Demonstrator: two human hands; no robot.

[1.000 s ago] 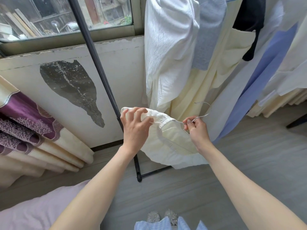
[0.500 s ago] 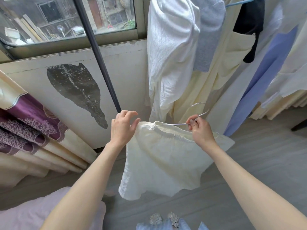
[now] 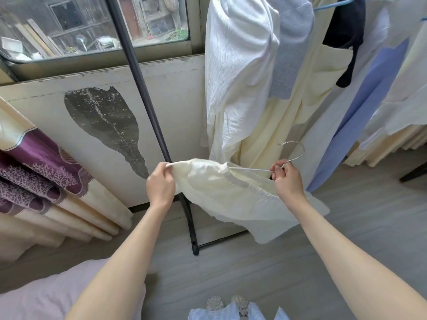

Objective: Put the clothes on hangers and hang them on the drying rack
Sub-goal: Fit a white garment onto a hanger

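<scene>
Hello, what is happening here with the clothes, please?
A person is fitting a cream garment onto a wire hanger. The left hand pinches the garment's edge at one end, and the right hand grips the hanger just below its hook. The garment is not yet on the drying rack, where several clothes already hang.

The cream garment (image 3: pixel 231 195) now sits further onto the wire hanger (image 3: pixel 290 155) — half a second ago it hung flat and long from the wire, and now it is bunched and swung up to the right. The left hand (image 3: pixel 160 184), open-fingered before, now pinches the cloth's left end; the right hand (image 3: pixel 287 179) has shifted slightly right.
</scene>
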